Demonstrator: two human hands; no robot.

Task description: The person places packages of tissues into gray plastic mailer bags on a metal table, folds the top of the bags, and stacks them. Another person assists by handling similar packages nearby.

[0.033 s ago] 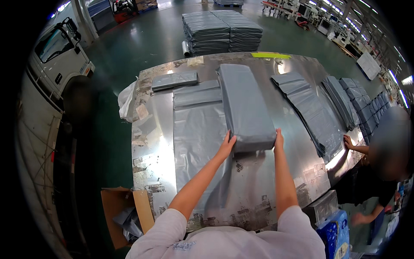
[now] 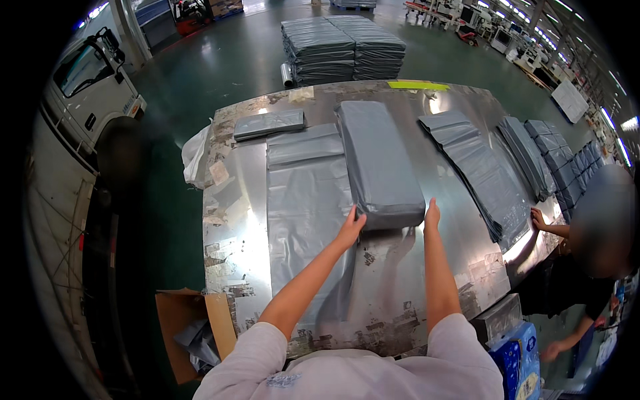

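A long grey plastic-wrapped package (image 2: pixel 383 160) lies lengthwise near the middle of the metal-topped table (image 2: pixel 393 280). My left hand (image 2: pixel 351 228) is at its near left corner, with the thumb on the near end and the fingers along the side. Beside the near right corner, my right hand (image 2: pixel 432 216) is held with fingers stretched, a narrow gap between it and the package. Under and left of the package spreads a flat grey plastic sheet (image 2: pixel 303 207) with a folded far end. A small folded grey bundle (image 2: pixel 269 125) lies beyond the sheet.
Grey plastic bags (image 2: pixel 470 167) are stacked to the right, with more wrapped bundles (image 2: pixel 550 150) past them. A co-worker's hand (image 2: pixel 539 219) rests at the right edge. A cardboard box (image 2: pixel 223 323) stands at the near left. Behind the table is a pallet-sized stack (image 2: pixel 343 50).
The package's near end has shifted slightly away from me. My right hand has come a little away from its side; my left hand stays at the corner.
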